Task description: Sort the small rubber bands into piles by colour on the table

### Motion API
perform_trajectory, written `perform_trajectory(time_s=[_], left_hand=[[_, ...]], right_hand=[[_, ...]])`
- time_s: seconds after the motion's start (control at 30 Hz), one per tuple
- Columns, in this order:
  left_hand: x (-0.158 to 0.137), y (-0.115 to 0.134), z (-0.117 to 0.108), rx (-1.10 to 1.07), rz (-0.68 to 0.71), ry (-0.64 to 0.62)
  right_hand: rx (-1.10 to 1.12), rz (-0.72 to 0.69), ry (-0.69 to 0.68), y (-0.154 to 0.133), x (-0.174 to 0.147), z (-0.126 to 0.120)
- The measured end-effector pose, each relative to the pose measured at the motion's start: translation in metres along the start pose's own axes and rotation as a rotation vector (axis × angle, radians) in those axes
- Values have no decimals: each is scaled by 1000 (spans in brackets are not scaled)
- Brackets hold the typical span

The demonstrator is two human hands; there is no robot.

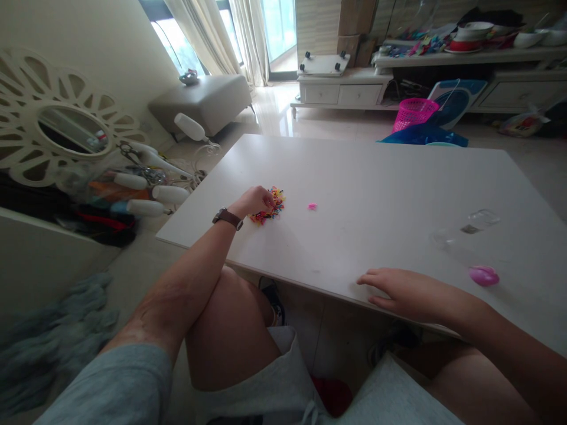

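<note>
My left hand, with a dark watch band on its wrist, reaches over a pile of small colourful bands, perhaps hair ties. Its fingers are drawn together at the pile; what is between them is too small to make out. A little pink cluster, seemingly of similar pieces, lies apart to the right of the pile. My right hand rests by the near edge of the white table, fingers stretched out, holding nothing. Further right sits a shiny pink rounded object.
A clear plastic container lies on the table's right side, with another clear piece beside it. Beyond the far edge stand a pink basket and a blue tub. White lamp-like objects crowd the left side.
</note>
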State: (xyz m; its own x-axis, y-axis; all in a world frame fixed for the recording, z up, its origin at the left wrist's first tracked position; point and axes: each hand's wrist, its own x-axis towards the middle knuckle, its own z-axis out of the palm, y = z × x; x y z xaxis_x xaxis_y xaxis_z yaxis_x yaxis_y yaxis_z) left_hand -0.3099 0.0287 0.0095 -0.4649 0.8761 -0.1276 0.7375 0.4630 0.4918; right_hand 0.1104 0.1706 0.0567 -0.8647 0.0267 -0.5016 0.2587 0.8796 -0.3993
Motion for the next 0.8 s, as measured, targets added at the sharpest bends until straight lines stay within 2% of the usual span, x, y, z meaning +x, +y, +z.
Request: perform_trajectory(time_s=[0.2, 0.4, 0.8], left_hand=[[3, -6, 4, 79, 16, 8], [3, -7, 4, 98, 44, -36], [1, -7, -4, 68, 15, 22]], right_hand=[[-11, -8, -2, 2, 0, 2], [1, 1, -3, -1, -1, -1], [-13, 5, -17, -2, -2, 0]])
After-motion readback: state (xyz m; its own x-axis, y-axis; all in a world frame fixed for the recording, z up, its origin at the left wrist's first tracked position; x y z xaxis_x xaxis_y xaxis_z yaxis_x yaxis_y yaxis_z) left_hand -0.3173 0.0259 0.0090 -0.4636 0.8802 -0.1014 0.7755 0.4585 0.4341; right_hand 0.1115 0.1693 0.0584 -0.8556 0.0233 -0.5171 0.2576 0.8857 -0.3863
